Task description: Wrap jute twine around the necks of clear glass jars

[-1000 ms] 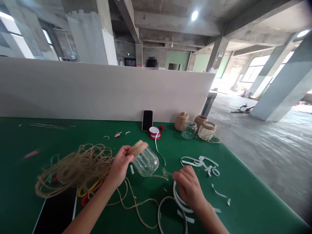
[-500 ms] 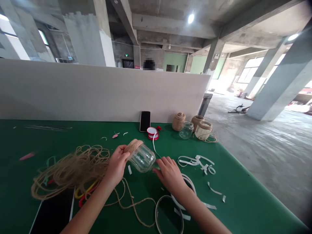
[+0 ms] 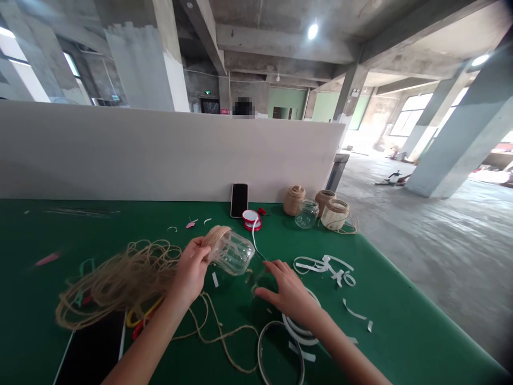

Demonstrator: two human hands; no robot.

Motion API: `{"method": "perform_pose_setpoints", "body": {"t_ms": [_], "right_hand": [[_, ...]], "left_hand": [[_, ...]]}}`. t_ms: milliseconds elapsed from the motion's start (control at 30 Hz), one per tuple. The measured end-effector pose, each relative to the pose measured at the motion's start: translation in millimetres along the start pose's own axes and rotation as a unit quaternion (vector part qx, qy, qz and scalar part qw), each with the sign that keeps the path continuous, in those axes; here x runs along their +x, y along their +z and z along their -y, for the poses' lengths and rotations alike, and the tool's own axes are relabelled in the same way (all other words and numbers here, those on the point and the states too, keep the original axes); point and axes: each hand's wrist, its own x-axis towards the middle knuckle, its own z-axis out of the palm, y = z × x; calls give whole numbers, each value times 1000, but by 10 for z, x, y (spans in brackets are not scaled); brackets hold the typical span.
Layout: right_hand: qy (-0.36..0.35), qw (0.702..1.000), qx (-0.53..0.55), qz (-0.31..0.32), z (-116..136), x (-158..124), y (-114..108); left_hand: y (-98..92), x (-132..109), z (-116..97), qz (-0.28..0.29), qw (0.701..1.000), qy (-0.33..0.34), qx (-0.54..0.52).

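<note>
My left hand [image 3: 191, 270] grips a clear glass jar [image 3: 233, 253] by its neck, which is wrapped in brown twine; the jar lies tilted, its base pointing right. My right hand [image 3: 289, 291] hovers just right of the jar's base, fingers loosely curled toward it, and pinches a thin twine end that is blurred. A loose heap of jute twine [image 3: 120, 278] lies on the green table [image 3: 401, 321] to the left, with a strand trailing under my left wrist.
White tape rolls [image 3: 298, 331] and a grey ring [image 3: 280, 355] lie under my right forearm. White tape scraps [image 3: 326, 264] lie to the right. A phone [image 3: 239, 200], red-white ribbon spool [image 3: 251, 218], three twine-wrapped jars and a bare jar [image 3: 306, 213] stand by the white partition. A dark tablet [image 3: 92, 353] lies near left.
The jar has tipped further and risen slightly in my left hand. My right hand came up to the jar's base, then drew back a little to the right.
</note>
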Motion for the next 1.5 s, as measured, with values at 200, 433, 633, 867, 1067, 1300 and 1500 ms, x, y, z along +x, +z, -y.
{"method": "perform_pose_setpoints", "body": {"t_ms": [200,433,633,867,1067,1300,1500], "right_hand": [[-38,997,50,49,290,151,59],[94,976,-189,50,-438,-83,-222],[237,918,-317,44,-1241,-206,-600],[263,895,-353,77,-1291,-204,-718],[150,900,-408,3,-1207,-175,-566],[-7,975,-222,6,-508,92,-533],[-102,994,49,3,-63,454,-408]], "left_hand": [[11,-30,-19,8,1000,-11,-16],[-124,55,-95,-24,1000,12,-15],[-117,48,-165,-40,998,39,7],[-30,1,-117,45,982,80,162],[216,-46,-114,209,912,138,324],[510,60,-67,340,832,192,395],[630,128,-65,375,814,214,389]]}}
